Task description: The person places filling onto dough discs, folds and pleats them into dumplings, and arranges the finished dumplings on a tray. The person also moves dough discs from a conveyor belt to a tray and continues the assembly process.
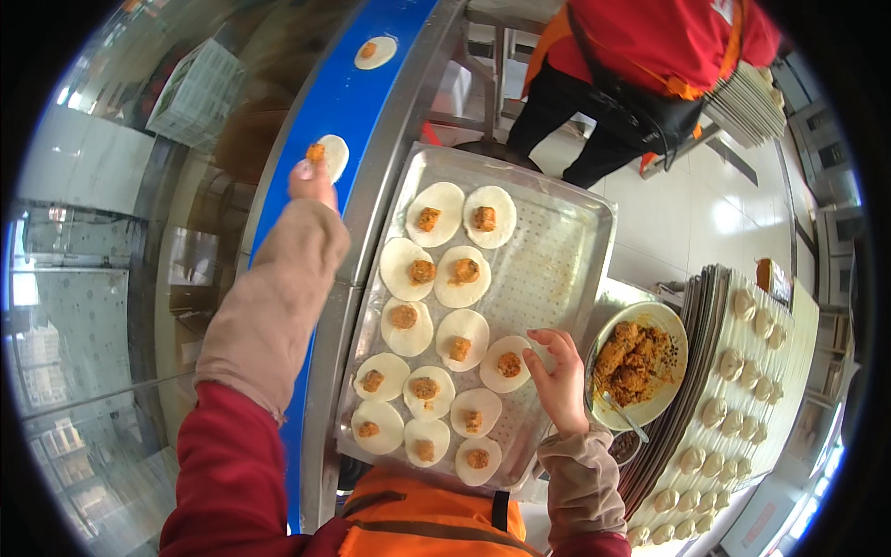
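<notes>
My left hand (314,184) reaches over the blue conveyor belt (385,28), its fingers closed on the edge of a round dough wrapper (335,159) topped with orange-brown filling. Farther up the belt lies another filled wrapper (375,56). In front of me a metal tray (543,251) bears several flat wrappers, each with a lump of filling. My right hand (560,382) is over the tray's right side with thumb and fingers apart. Its thumb tip is at the edge of the rightmost wrapper (504,363); whether they touch is hard to see.
Right of the tray stands a bowl (680,348) of filling with a spoon (628,418). Beyond it, stacked boards (691,371) carry rows of shaped dough pieces (715,411). A person in red (668,46) stands at the far right. A white crate (197,93) is at far left.
</notes>
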### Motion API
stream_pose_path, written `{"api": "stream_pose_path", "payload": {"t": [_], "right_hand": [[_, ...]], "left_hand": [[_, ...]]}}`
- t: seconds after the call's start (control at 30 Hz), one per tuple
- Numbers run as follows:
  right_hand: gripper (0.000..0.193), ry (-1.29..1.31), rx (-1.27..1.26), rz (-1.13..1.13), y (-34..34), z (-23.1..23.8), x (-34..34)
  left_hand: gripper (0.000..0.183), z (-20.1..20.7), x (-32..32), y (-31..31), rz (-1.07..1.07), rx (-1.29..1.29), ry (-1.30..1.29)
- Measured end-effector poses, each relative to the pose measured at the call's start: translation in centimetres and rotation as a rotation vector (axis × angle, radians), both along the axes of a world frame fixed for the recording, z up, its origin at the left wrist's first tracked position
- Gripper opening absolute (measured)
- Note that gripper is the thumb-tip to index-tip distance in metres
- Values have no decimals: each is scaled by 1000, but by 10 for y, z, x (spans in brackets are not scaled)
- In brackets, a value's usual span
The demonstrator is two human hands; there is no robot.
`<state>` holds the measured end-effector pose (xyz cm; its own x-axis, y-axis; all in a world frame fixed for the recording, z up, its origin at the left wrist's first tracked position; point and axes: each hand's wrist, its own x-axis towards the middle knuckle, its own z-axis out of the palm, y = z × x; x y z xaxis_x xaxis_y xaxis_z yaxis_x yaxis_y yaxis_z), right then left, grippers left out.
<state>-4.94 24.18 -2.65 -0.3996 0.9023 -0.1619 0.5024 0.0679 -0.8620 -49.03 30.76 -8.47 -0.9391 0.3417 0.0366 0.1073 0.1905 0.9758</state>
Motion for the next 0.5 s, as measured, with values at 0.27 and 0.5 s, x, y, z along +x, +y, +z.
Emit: {"api": "stream_pose_path", "payload": {"t": [0.27,0.5], "right_hand": [[23,4,63,188,3,-2,-76],[21,85,94,288,64,-23,-216]], "left_hand": [[61,12,-95,-82,-382,-684,-469],[68,28,-70,-152,-588,-717,-523]]}}
